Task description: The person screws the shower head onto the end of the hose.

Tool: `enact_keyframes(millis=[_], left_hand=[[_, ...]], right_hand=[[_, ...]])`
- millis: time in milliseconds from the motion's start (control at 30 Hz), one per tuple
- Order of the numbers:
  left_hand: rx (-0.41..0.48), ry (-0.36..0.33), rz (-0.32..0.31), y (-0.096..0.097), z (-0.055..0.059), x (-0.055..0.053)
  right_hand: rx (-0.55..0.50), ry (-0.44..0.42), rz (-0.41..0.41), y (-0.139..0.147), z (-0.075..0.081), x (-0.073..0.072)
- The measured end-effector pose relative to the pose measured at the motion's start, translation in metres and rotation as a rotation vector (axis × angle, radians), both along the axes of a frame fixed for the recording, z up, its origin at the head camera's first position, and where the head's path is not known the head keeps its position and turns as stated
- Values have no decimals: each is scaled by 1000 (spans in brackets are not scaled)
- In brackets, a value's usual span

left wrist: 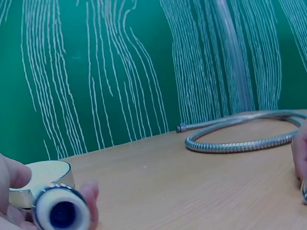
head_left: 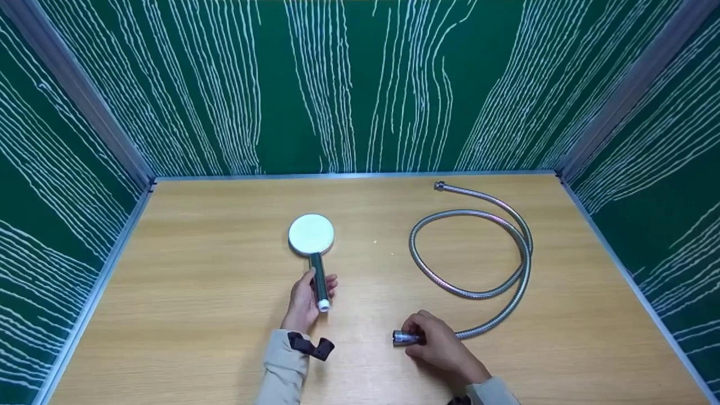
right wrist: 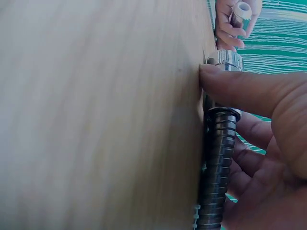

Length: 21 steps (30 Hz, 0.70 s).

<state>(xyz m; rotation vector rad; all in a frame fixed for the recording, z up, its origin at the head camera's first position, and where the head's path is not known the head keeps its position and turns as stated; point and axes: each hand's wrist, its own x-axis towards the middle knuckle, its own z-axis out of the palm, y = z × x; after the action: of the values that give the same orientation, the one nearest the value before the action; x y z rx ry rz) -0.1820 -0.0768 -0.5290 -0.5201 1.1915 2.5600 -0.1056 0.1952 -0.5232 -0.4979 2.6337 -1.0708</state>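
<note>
Pinching the connector [head_left: 406, 338] of a metal hose [head_left: 527, 253] between thumb and fingers, a person's right hand [head_left: 441, 344] is nearest, to the right of the shower head [head_left: 311, 234]. The left hand [head_left: 302, 301] holds the shower head by its dark handle [head_left: 319, 281], thumb on one side, fingers on the other, white face up. Right of the shower head, the hose loops across a wooden table [head_left: 197, 253]. Beyond the shower head stands a green wall [head_left: 365, 84] streaked with white lines.
</note>
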Motion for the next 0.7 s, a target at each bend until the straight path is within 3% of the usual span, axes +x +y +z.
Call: enact_keyframes(millis=[300, 700], left_hand=[[93, -18, 28, 0, -2, -8], [132, -13, 44, -1, -2, -5]], right_hand=[[2, -44, -20, 0, 0, 1], [14, -8, 11, 1, -2, 2]])
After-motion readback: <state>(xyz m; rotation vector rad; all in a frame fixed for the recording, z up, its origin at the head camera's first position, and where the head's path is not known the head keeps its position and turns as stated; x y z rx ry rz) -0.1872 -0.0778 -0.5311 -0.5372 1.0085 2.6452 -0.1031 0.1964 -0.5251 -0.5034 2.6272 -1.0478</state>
